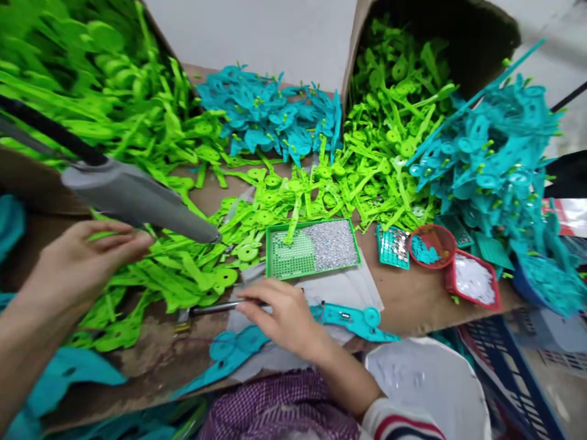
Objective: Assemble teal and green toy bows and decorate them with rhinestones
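My left hand is at the left, beside the tip of a grey hanging tool, its thumb and fingers pinched together; what they hold, if anything, is too small to name. My right hand is closed round a thin metal rod that reaches left over the table. Under and beside that hand lie a blue plastic part and another blue part with a small metal piece in it. Above them sits a green basket of small silvery pieces, a green part resting on its edge.
Heaps of green parts cover the left and back. Blue parts are piled behind and at the right. Right of the basket stand a small teal tray, a red bowl and a red container of white pieces.
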### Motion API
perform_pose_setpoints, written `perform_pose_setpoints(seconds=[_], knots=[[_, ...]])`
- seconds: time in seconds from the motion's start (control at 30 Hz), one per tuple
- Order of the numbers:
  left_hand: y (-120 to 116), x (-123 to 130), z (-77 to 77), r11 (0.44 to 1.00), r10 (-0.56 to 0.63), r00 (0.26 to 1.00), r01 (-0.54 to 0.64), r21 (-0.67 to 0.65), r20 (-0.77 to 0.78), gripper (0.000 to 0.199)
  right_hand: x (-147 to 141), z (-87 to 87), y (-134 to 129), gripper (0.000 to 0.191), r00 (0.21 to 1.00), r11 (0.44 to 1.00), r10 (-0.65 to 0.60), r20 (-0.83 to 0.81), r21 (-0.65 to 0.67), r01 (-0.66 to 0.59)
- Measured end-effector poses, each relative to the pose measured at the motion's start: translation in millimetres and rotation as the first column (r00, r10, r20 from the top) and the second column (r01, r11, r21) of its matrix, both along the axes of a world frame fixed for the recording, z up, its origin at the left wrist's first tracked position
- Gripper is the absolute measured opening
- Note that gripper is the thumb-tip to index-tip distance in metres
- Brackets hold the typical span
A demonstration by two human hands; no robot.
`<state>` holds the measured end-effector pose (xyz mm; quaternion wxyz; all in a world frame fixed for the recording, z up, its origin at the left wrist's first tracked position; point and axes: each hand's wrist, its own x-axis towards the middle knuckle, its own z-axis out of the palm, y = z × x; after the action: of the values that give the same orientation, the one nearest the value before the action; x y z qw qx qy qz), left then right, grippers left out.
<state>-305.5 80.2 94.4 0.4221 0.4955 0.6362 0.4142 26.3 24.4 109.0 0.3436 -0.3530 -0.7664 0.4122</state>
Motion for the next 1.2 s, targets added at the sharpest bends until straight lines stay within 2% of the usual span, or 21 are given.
perform_pose_setpoints(seconds=[0.03, 0.07, 0.1, 0.13, 0.2, 0.3, 0.4, 0.47, 0.53, 0.57, 0.6, 0.67, 0.7, 0.73, 0.77, 0.83, 0.87, 0.93, 1.03, 1.13, 1.2], knots=[[-15.0, 3.4, 1.7, 0.989, 0.150, 0.976, -0.150, 0.012, -0.158, 0.049, -0.4, -2.6, -5.3, 0.034, 1.000, 1.000, 0.001, 0.023, 0.017, -0.001], [-29.4, 10.5, 4.7, 0.980, 0.192, 0.953, -0.200, -0.011, -0.234, 0.045, -1.8, -4.3, -9.8, 0.036, 0.999, 0.999, 0.005, 0.037, 0.033, -0.006], [-42.9, 21.3, 9.2, 0.976, 0.189, 0.946, -0.210, -0.054, -0.263, 0.042, -3.9, -5.2, -13.4, 0.038, 0.999, 0.999, 0.010, 0.040, 0.044, -0.012], [-55.1, 35.5, 14.7, 0.977, 0.139, 0.962, -0.172, -0.124, -0.235, 0.041, -6.2, -5.5, -16.5, 0.040, 0.999, 0.999, 0.015, 0.028, 0.050, -0.016], [-74.3, 71.4, 26.0, 0.961, -0.026, 0.997, 0.004, -0.278, -0.076, 0.037, -9.6, -5.5, -21.9, 0.038, 0.999, 0.999, 0.008, -0.038, 0.050, -0.006], [-85.7, 128.0, 34.5, 0.907, -0.128, 0.961, 0.214, -0.362, 0.247, 0.033, -7.6, -8.7, -28.2, 0.026, 0.984, 0.998, -0.057, -0.168, 0.027, 0.062], [-80.2, 166.6, 30.3, 0.908, -0.129, 0.898, 0.277, -0.314, 0.420, 0.040, 7.0, -19.4, -29.2, 0.020, 0.968, 0.988, -0.155, -0.199, -0.036, 0.150], [-74.9, 175.6, 23.8, 0.899, -0.182, 0.858, 0.343, -0.271, 0.481, 0.043, 30.0, -30.6, -25.3, 0.022, 0.970, 0.980, -0.200, -0.135, -0.030, 0.198], [-72.3, 167.2, 17.4, 0.915, -0.251, 0.880, 0.351, -0.198, 0.403, 0.044, 70.0, -43.6, -16.1, 0.027, 0.950, 0.949, -0.313, -0.022, 0.032, 0.313], [-72.0, 155.9, 14.9, 0.932, -0.267, 0.914, 0.325, -0.159, 0.305, 0.044, 96.7, -50.2, -9.3, 0.031, 0.907, 0.907, -0.419, 0.042, 0.071, 0.416], [-71.9, 140.2, 13.1, 0.952, -0.260, 0.949, 0.282, -0.117, 0.176, 0.042, 126.7, -56.2, -1.2, 0.035, 0.830, 0.839, -0.545, 0.117, 0.092, 0.537], [-70.2, 99.4, 12.6, 0.978, -0.195, 0.977, 0.188, -0.089, -0.084, 0.042, 190.0, -66.4, 17.8, 0.044, 0.581, 0.640, -0.762, 0.285, 0.198, 0.743], [-67.8, 77.2, 13.9, 0.982, -0.177, 0.965, 0.161, -0.099, -0.193, 0.043, 219.3, -70.4, 28.1, 0.047, 0.446, 0.560, -0.811, 0.379, 0.282, 0.779], [-64.1, 56.0, 15.9, 0.979, -0.187, 0.934, 0.150, -0.138, -0.306, 0.044, 244.5, -73.7, 38.4, 0.049, 0.323, 0.511, -0.824, 0.464, 0.364, 0.779], [-59.3, 37.0, 18.3, 0.973, -0.207, 0.885, 0.141, -0.183, -0.418, 0.045, 264.4, -76.6, 48.5, 0.049, 0.232, 0.496, -0.812, 0.535, 0.422, 0.759], [-48.1, 8.9, 23.0, 0.976, -0.196, 0.770, 0.092, -0.198, -0.607, 0.039, 287.4, -82.0, 66.6, 0.049, 0.127, 0.523, -0.749, 0.650, 0.463, 0.715], [-42.8, -0.1, 24.6, 0.973, -0.207, 0.726, 0.087, -0.212, -0.656, 0.035, 291.7, -84.8, 73.7, 0.048, 0.105, 0.546, -0.717, 0.689, 0.462, 0.699], [-35.0, -11.2, 25.4, 0.969, -0.226, 0.691, 0.085, -0.234, -0.687, 0.028, 292.5, -89.8, 82.1, 0.048, 0.089, 0.577, -0.676, 0.731, 0.451, 0.681], [-30.4, -23.6, 20.5, 0.970, -0.194, 0.680, 0.027, -0.240, -0.707, 0.023, 291.3, -90.2, 78.7, 0.050, 0.094, 0.574, -0.691, 0.717, 0.465, 0.674], [-24.8, -41.4, 12.7, 0.978, -0.079, 0.648, -0.098, -0.186, -0.758, 0.028, 286.3, -75.9, 59.2, 0.053, 0.169, 0.539, -0.779, 0.604, 0.506, 0.673], [-12.8, -54.0, 8.6, 0.974, -0.004, 0.641, -0.171, -0.147, -0.768, 0.036, 266.5, -61.9, 42.2, 0.054, 0.255, 0.481, -0.857, 0.448, 0.514, 0.711]])
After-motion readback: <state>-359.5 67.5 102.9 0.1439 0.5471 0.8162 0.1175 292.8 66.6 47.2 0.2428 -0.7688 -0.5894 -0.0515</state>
